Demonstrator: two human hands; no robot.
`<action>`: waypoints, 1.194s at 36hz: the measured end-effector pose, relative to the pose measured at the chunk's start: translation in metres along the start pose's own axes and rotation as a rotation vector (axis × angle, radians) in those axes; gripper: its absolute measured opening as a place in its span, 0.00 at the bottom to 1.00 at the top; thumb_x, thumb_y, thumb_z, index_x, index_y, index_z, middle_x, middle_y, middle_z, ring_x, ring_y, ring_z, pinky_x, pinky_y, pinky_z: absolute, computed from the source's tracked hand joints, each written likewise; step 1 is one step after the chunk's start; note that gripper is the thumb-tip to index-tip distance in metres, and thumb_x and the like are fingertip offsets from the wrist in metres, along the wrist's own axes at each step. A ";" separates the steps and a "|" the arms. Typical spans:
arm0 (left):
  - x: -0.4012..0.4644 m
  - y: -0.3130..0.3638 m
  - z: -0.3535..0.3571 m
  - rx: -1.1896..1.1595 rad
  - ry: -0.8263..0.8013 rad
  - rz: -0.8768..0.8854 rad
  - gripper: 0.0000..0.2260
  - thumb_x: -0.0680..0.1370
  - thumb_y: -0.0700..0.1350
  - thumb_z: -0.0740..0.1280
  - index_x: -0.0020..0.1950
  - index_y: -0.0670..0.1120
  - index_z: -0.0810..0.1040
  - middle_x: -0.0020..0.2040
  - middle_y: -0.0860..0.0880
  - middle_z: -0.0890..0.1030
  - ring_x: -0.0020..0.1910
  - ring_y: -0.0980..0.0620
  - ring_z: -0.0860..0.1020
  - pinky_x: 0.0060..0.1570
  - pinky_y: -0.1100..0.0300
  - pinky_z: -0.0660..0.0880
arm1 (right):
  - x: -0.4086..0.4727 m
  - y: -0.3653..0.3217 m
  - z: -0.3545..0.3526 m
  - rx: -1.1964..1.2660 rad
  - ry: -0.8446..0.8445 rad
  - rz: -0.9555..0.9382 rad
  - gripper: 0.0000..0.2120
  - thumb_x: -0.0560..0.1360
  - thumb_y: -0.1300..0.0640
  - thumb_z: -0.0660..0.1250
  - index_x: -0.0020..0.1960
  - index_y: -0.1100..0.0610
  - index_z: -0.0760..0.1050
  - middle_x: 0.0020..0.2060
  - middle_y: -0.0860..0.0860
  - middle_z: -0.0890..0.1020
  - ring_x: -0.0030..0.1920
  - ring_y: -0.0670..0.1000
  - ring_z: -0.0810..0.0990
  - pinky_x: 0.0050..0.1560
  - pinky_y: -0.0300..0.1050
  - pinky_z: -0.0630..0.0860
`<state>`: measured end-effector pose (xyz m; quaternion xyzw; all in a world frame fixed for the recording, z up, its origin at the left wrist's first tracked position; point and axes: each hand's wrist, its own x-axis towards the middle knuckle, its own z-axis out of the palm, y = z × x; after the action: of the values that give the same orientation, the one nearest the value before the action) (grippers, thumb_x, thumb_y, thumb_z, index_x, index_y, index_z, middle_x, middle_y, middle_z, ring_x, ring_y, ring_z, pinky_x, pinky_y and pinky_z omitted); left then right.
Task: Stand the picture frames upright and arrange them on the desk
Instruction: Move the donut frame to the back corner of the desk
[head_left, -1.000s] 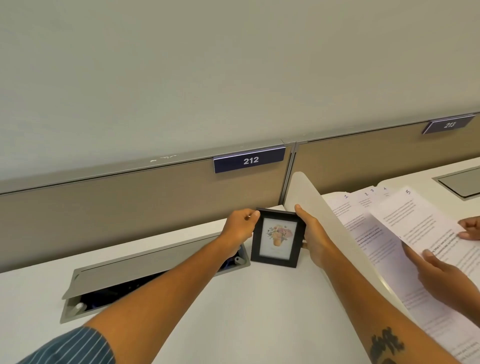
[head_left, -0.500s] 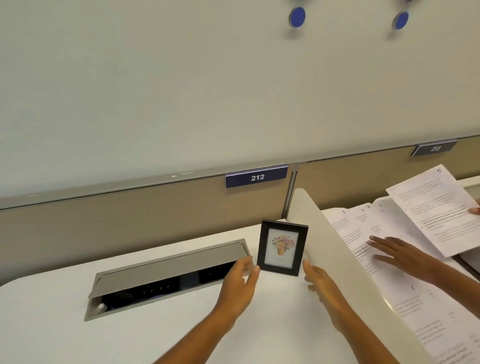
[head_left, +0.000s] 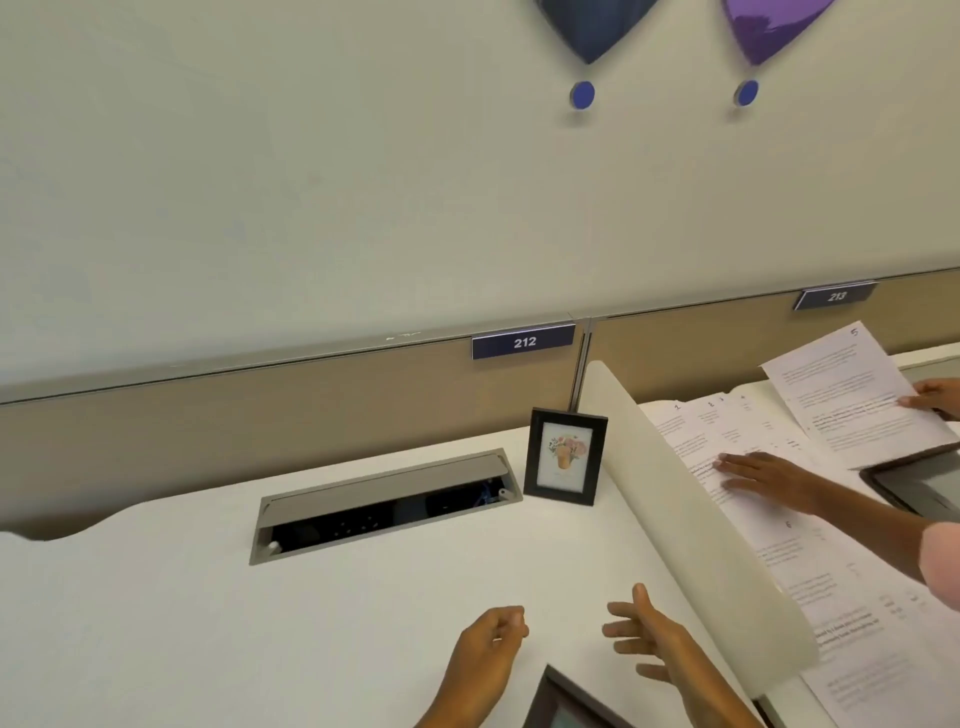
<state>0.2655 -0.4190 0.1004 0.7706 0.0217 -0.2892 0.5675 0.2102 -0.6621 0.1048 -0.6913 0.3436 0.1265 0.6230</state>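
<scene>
A small black picture frame (head_left: 565, 456) with a flower print stands upright at the back of the white desk (head_left: 182, 623), just left of a cream divider panel. Both my hands hover low over the desk, well in front of it. My left hand (head_left: 485, 647) has its fingers curled in and holds nothing. My right hand (head_left: 649, 639) has its fingers spread and is empty. Between my hands, at the bottom edge, the dark corner of another frame (head_left: 566, 701) pokes into view; the rest of it is cut off.
An open grey cable hatch (head_left: 384, 506) is sunk into the desk left of the standing frame. The cream divider (head_left: 691, 525) runs along the right. Beyond it another person's hands (head_left: 763, 475) handle printed sheets (head_left: 857, 405). A beige partition with label 212 (head_left: 523, 341) backs the desk.
Both my hands let go of the black frame and drew back toward me; the frame stays standing. The view tilted up, and a second frame's corner appeared at the bottom.
</scene>
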 end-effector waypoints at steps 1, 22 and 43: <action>-0.007 -0.001 0.000 0.002 -0.002 0.000 0.11 0.85 0.53 0.63 0.64 0.53 0.80 0.57 0.56 0.85 0.61 0.58 0.82 0.69 0.57 0.75 | 0.000 0.009 -0.003 -0.006 0.001 -0.005 0.35 0.80 0.24 0.56 0.63 0.49 0.86 0.53 0.47 0.91 0.59 0.53 0.87 0.68 0.59 0.78; -0.070 -0.042 -0.002 0.000 -0.015 0.062 0.17 0.86 0.56 0.59 0.72 0.55 0.78 0.65 0.56 0.83 0.66 0.56 0.79 0.67 0.57 0.74 | -0.086 0.067 0.019 0.099 0.053 -0.027 0.37 0.81 0.26 0.53 0.60 0.52 0.88 0.54 0.53 0.91 0.61 0.55 0.86 0.57 0.53 0.77; -0.086 -0.065 0.014 -0.017 0.002 0.071 0.17 0.86 0.54 0.60 0.75 0.53 0.75 0.65 0.57 0.78 0.62 0.57 0.76 0.44 0.73 0.70 | -0.113 0.112 0.040 0.286 0.045 -0.030 0.45 0.76 0.22 0.49 0.69 0.55 0.83 0.57 0.58 0.90 0.61 0.62 0.87 0.70 0.65 0.78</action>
<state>0.1649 -0.3834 0.0819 0.7664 -0.0027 -0.2680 0.5838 0.0673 -0.5872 0.0788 -0.6031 0.3616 0.0517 0.7091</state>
